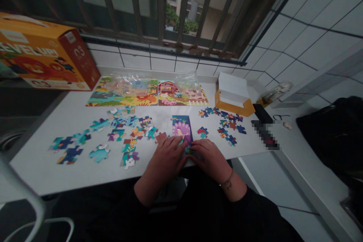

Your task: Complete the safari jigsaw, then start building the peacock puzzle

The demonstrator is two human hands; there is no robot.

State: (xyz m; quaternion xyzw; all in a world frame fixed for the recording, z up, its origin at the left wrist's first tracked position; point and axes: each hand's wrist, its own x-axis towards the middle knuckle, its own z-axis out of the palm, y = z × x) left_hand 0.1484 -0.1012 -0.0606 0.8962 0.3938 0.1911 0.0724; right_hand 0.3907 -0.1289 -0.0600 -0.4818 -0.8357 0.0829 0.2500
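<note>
A small folded picture card (181, 124), purple and blue with a pale bird on it, lies near the table's front edge. My left hand (169, 154) covers its lower left part, fingers bent over it. On the lower right edge, my right hand (208, 155) pinches the card, with its thumb and fingertips close to the left hand. The card's bottom is mostly hidden by both hands. Close to the left fingers is a brownish puzzle piece (161, 137). A puzzle piece with a red shape (202, 132) lies just beyond my right hand.
Loose puzzle pieces (99, 153) spread over the left of the white table (93, 176), others (231, 124) to the right. Behind are two picture boards (124, 100) under clear plastic bags, an open yellow box (248, 107), and a large orange box (42, 56) at far left.
</note>
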